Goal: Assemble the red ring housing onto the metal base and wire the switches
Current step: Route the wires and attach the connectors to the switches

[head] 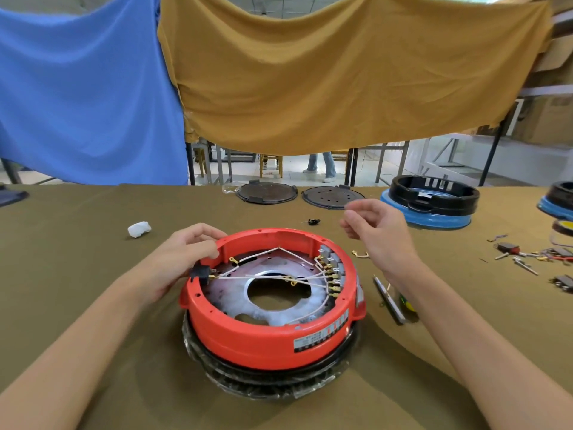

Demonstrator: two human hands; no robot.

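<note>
The red ring housing (269,305) is sitting near the bench's (93,305) front edge, over the metal base (279,293) with white wires (266,276) crossing inside. The left hand (183,259) is resting on its left rim, its grip closing around a black socket (201,272). The right hand (376,231) is hovering above, its grip loosely curled, pinching a thin wire.

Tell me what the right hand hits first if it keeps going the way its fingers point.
The right hand points left and away, raised above the table. Probably nothing nearby: the small black part lies lower, though depth is unclear.
</note>
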